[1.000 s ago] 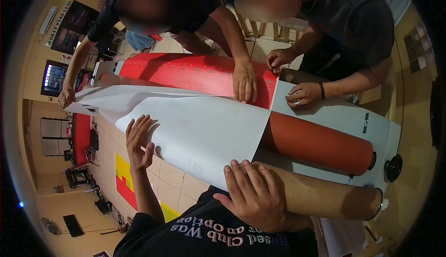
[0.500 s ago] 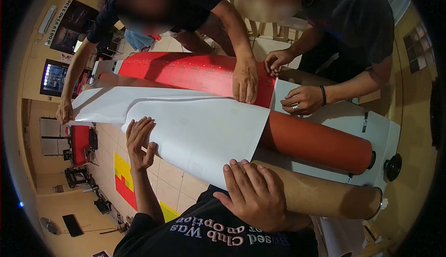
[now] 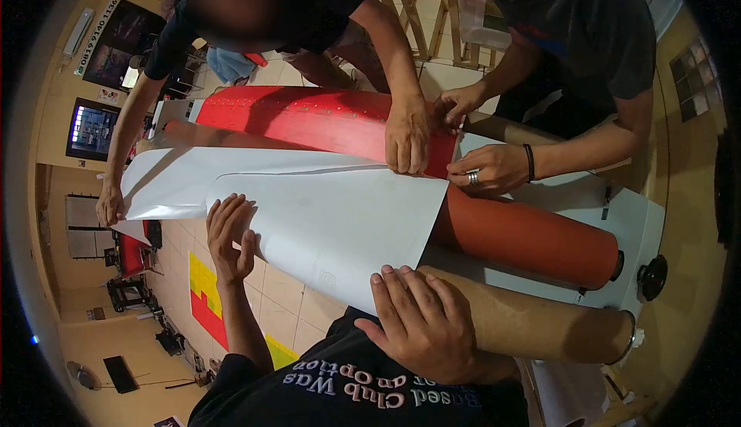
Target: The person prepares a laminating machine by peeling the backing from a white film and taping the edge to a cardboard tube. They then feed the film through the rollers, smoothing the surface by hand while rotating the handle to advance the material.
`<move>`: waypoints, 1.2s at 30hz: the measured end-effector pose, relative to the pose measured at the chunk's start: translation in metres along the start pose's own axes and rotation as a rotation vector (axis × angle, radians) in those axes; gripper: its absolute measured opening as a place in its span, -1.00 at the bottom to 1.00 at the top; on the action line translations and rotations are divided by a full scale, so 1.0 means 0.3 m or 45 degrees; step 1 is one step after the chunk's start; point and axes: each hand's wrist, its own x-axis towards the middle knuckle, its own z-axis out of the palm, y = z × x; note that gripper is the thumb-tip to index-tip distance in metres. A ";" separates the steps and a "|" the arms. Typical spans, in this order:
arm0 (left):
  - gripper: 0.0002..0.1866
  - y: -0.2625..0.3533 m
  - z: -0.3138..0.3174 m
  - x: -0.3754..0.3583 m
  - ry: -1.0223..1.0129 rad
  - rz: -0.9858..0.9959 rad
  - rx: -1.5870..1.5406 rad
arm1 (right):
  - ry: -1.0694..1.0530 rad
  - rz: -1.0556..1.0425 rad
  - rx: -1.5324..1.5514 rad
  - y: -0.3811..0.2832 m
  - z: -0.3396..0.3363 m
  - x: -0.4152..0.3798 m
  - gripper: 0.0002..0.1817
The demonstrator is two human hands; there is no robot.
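Note:
A large white sheet (image 3: 332,211) stretches across the middle, over a red-orange roller (image 3: 532,238) and down toward my body. My left hand (image 3: 230,238) is raised with its fingers stretched out, its palm side against the sheet's near left edge. My right hand (image 3: 428,323) lies flat, fingers extended, over the sheet's near right corner and the end of a brown cardboard tube (image 3: 548,319). Behind the white sheet lies a red sheet (image 3: 309,118) with small dots along it. One co-worker's hand (image 3: 110,205) grips the white sheet's far left end.
That person's other hand (image 3: 407,137) presses on the red sheet. A second co-worker's hands (image 3: 488,168) are at the red sheet's right edge. A white machine body (image 3: 571,195) runs beneath the roller. Yellow and red pieces (image 3: 207,296) lie on the tiled floor.
The white sheet's left end has dropped a little with the co-worker's hand holding it. The second co-worker's hands have shifted left along the red sheet's edge. My hands have barely moved.

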 end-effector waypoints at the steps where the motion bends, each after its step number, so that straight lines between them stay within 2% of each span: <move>1: -0.56 -0.001 -0.001 0.002 -0.001 -0.002 0.001 | 0.003 0.009 0.006 -0.002 -0.001 0.001 -0.41; 3: -0.62 -0.007 -0.004 0.009 0.102 -0.011 0.084 | 0.005 0.010 0.019 -0.004 -0.001 0.004 -0.41; 7: -0.57 -0.043 -0.042 0.037 0.046 -0.055 0.189 | 0.002 0.027 0.062 -0.005 -0.007 0.007 -0.40; 10: -0.56 -0.135 -0.085 0.039 0.018 -0.199 0.249 | -0.057 0.044 0.155 -0.004 -0.030 0.017 -0.41; 12: -0.57 -0.230 -0.124 0.029 0.003 -0.335 0.215 | -0.133 0.098 0.192 -0.017 -0.052 0.050 -0.40; 16: -0.54 -0.477 -0.166 -0.033 0.057 -0.440 0.133 | -0.183 0.074 0.110 -0.105 -0.094 0.144 -0.41; 19: -0.53 -0.601 -0.139 -0.061 0.123 -0.431 0.206 | -0.228 -0.027 0.130 -0.194 -0.076 0.278 -0.43; 20: -0.51 -0.660 -0.121 -0.073 0.122 -0.324 0.255 | -0.251 -0.037 0.150 -0.232 -0.053 0.334 -0.46; 23: -0.47 -0.752 -0.034 -0.124 0.176 -0.350 0.134 | -0.344 -0.053 0.185 -0.313 0.096 0.508 -0.45; 27: -0.42 -0.782 0.034 -0.155 0.401 -0.333 -0.005 | -0.454 0.042 -0.016 -0.381 0.321 0.763 -0.42; 33: -0.37 -0.831 0.065 -0.181 0.636 -0.331 -0.203 | -0.508 0.282 -0.114 -0.483 0.561 0.988 -0.22; 36: -0.38 -0.887 0.073 -0.202 0.635 -0.375 -0.263 | -0.651 0.401 -0.083 -0.543 0.622 1.020 -0.13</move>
